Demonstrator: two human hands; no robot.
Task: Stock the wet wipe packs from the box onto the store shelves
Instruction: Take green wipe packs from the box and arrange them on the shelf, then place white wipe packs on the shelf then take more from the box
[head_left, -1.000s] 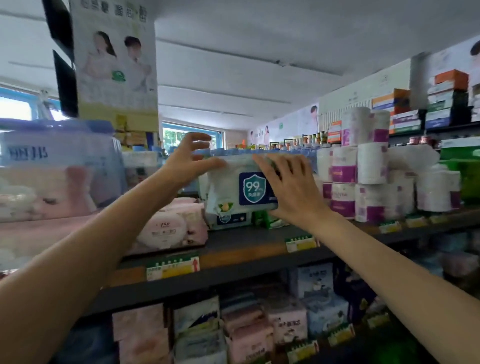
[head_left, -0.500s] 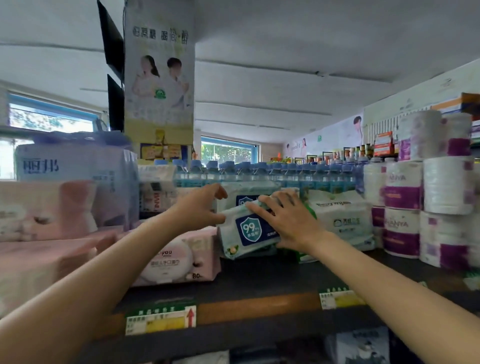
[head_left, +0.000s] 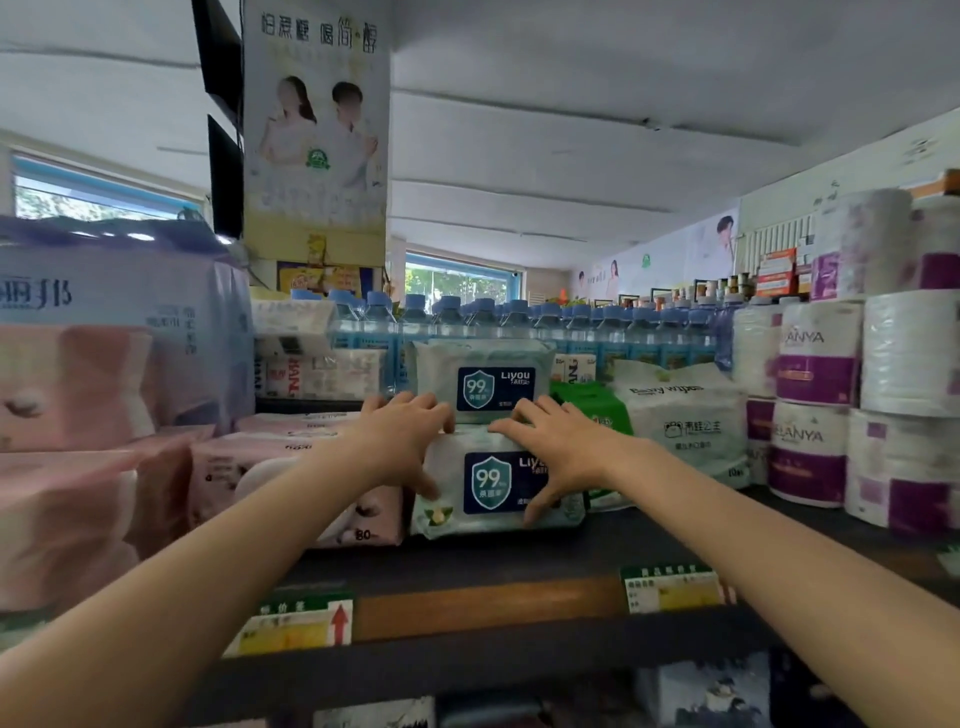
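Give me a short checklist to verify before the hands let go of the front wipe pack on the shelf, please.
1. Front wipe pack rests on the shelf: ok.
2. Label faces the aisle: ok.
3. Left hand and right hand grip its sides, thumbs on the front: ok.
4. It lines up with the rear wipe pack: ok.
5. It fits between the pink pack and the green pack: ok.
6. Pack sits fully back from the shelf edge: ok.
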